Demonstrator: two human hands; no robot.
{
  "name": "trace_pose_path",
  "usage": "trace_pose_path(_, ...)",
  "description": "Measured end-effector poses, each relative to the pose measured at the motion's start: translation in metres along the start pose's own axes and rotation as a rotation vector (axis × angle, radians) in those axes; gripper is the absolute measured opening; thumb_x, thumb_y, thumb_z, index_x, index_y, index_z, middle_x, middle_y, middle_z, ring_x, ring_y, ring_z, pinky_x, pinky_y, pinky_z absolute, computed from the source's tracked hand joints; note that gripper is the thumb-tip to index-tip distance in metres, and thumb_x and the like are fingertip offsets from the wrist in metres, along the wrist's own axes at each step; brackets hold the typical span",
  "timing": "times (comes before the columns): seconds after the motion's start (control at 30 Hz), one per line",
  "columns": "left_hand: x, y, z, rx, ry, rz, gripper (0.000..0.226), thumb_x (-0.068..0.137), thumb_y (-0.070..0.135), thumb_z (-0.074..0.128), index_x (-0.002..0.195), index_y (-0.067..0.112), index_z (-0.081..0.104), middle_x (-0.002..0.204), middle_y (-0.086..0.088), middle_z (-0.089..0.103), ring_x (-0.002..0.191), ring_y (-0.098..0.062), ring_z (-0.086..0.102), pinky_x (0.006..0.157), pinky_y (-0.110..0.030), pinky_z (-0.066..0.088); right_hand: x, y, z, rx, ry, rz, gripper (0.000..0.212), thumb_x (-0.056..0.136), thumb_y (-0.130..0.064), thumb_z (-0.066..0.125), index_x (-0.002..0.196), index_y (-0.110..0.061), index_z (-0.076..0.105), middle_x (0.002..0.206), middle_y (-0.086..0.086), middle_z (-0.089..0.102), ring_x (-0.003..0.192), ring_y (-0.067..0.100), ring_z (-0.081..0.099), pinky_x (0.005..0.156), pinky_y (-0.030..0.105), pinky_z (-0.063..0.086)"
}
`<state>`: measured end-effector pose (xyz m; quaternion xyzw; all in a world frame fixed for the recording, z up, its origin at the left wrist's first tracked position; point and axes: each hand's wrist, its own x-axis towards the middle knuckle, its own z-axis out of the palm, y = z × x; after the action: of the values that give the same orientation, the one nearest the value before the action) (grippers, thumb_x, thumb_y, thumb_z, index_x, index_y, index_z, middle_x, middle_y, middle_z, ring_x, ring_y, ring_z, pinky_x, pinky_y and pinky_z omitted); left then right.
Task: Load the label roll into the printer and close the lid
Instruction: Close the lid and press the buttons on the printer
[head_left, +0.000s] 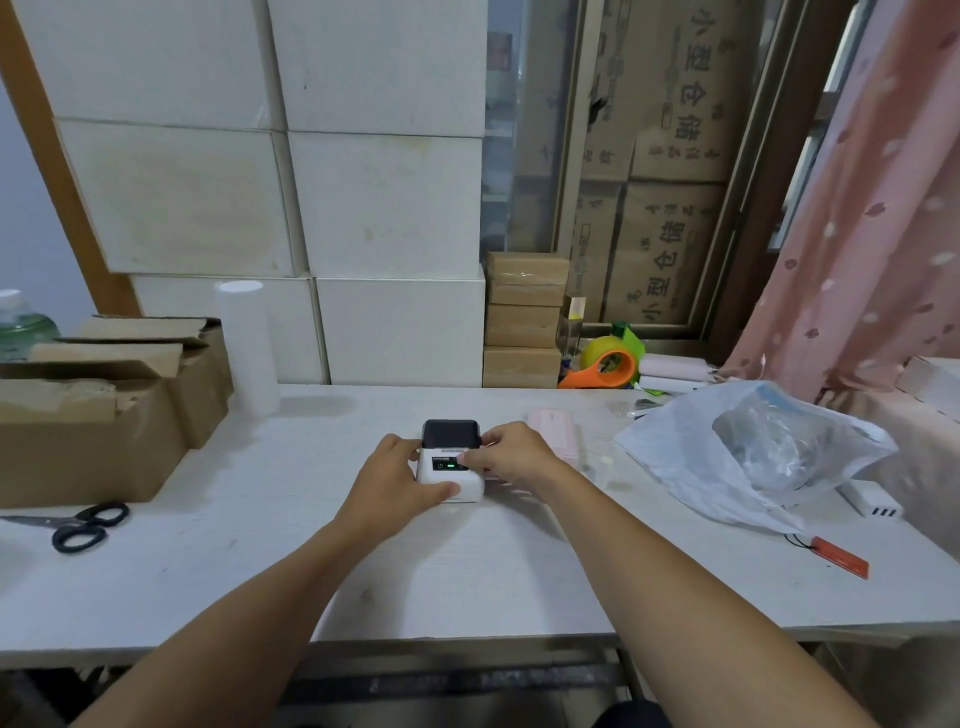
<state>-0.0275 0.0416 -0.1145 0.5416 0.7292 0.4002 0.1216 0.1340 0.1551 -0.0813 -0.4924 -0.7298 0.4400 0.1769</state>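
Cardboard cartons (670, 249) well beyond fingers read "小型仓储"; printer (451, 470) front text by fingertips too blurry.

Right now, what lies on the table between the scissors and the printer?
Head view: only bare table lies between the scissors and the printer.

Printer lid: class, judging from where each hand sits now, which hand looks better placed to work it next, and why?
Probably the right hand: its fingertips rest at the dark lid edge of the printer, while the left hand grips and steadies the white body.
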Motion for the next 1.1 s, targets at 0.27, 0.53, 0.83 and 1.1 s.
trace_pose_path(0.27, -0.006, -0.009, -0.008, -0.003, 0.005, -0.009, 0.074, 0.063, 0.045, 0.090, 0.128, 0.023, 0.062, 0.113, 0.008, 0.055, 0.087, -0.007, 0.063, 0.074, -0.025, 0.051, -0.012, -0.003, 0.005, 0.067, -0.047, 0.010, 0.036, 0.067, -0.032, 0.082, 0.101, -0.020, 0.080, 0.097, 0.001, 0.081, 0.087, 0.019, 0.075, 0.084, 0.036, 0.061)
trace_pose_path(0.53, -0.007, -0.009, -0.008, 0.020, 0.005, 0.007, 0.074, 0.062, 0.047, 0.089, 0.126, 0.023, 0.063, 0.110, 0.009, 0.055, 0.086, -0.004, 0.061, 0.070, -0.020, 0.046, -0.018, -0.001, 0.007, 0.233, -0.014, 0.062, 0.032, 0.078, -0.016, 0.085, 0.105, -0.021, 0.069, 0.106, 0.001, 0.074, 0.092, 0.016, 0.070, 0.074, 0.027, 0.056)
trace_pose_path(0.83, -0.006, -0.007, -0.010, 0.061, -0.010, 0.034, 0.067, 0.066, 0.045, 0.088, 0.126, 0.024, 0.067, 0.106, 0.007, 0.056, 0.088, -0.006, 0.058, 0.074, -0.023, 0.045, -0.017, -0.002, 0.009, 0.286, 0.002, 0.077, 0.045, 0.078, -0.014, 0.087, 0.119, -0.014, 0.069, 0.103, 0.001, 0.074, 0.086, 0.014, 0.069, 0.069, 0.026, 0.053)
trace_pose_path(1.1, -0.004, -0.008, -0.011, 0.087, -0.025, 0.049, 0.067, 0.066, 0.046, 0.088, 0.126, 0.024, 0.066, 0.107, 0.007, 0.055, 0.090, -0.009, 0.059, 0.080, -0.028, 0.051, -0.016, -0.002, 0.007, 0.291, -0.027, 0.076, 0.045, 0.078, -0.010, 0.087, 0.120, -0.011, 0.071, 0.109, 0.007, 0.077, 0.082, 0.015, 0.070, 0.070, 0.026, 0.052)
